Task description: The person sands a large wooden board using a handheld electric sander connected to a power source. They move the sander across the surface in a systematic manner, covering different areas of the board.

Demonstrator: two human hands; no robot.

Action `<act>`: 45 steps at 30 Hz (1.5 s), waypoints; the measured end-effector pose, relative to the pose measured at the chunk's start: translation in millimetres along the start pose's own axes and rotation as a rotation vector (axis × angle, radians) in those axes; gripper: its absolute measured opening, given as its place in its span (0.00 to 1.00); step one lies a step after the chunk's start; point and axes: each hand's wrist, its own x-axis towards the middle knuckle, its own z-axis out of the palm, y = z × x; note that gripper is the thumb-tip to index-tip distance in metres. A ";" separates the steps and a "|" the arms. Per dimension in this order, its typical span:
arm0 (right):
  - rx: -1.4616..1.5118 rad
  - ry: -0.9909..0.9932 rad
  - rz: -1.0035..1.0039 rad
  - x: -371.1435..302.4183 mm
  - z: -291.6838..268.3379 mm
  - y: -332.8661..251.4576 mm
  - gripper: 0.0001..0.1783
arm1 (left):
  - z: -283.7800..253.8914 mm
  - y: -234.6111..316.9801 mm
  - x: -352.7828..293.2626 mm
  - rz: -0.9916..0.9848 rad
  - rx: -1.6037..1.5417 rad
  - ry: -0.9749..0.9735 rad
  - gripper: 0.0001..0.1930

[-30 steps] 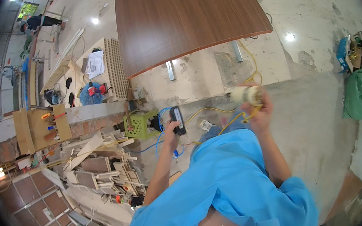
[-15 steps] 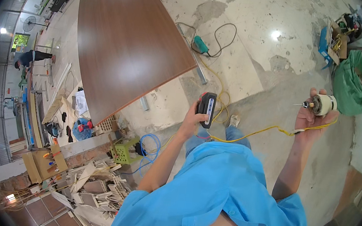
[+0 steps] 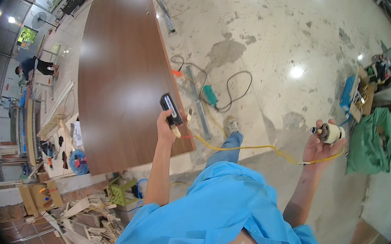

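My left hand (image 3: 167, 127) is closed around a black battery pack (image 3: 172, 109) with a pale stripe along its side, held above the corner of a large brown wood panel (image 3: 119, 74). In my right hand (image 3: 317, 149) rests a small electric motor (image 3: 333, 134) with a cream casing and a shaft sticking out toward the left; the fingers curl round it. A yellow cable (image 3: 235, 149) hangs between the two hands, running from the motor to a reddish wire beside the battery pack. How that end meets the battery pack is hard to make out.
A teal corded power tool (image 3: 210, 95) lies on the floor by a metal bar (image 3: 199, 105). A green sack (image 3: 371, 144) and a blue box (image 3: 348, 93) stand at the right. Lower left are wood scraps (image 3: 90, 221) and a green crate (image 3: 121, 191). Another person (image 3: 35, 66) stands far left.
My left hand has moved left with the battery pack, from above my feet to over the panel's corner. One foot has stepped forward, and the motor remains in my right hand.
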 end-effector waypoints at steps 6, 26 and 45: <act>-0.118 0.184 -0.109 145.4 7.7 32.6 0.41 | 60.9 5.2 94.7 -0.099 -0.137 -0.002 0.25; -0.016 -0.003 0.391 669.3 3.0 299.5 0.38 | 225.9 201.8 438.3 0.089 -0.029 0.065 0.25; -0.470 -0.199 0.616 1012.9 132.7 638.5 0.35 | 191.4 474.8 824.1 0.389 -0.372 0.418 0.16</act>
